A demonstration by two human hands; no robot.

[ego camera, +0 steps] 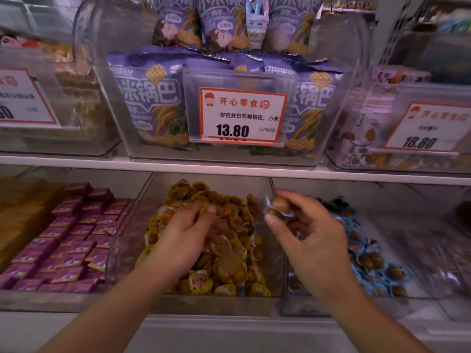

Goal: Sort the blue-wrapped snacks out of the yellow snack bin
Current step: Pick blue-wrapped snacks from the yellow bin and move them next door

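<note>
A clear bin (119,250) on the lower shelf holds a heap of yellow-wrapped snacks (229,266). My left hand (186,235) reaches into that heap, fingers curled among the wrappers near the pile's middle; whether it holds one I cannot tell. My right hand (308,233) hovers over the divide between this bin and the one to its right, pinching a blue-wrapped snack (279,206) between thumb and fingers. The right bin contains blue-wrapped snacks (369,258).
A bin of purple packets (68,240) sits left of the yellow one. The upper shelf (229,170) carries clear bins of purple bags (153,103) and a price tag (242,115) reading 13.80. Another clear bin (433,250) stands far right.
</note>
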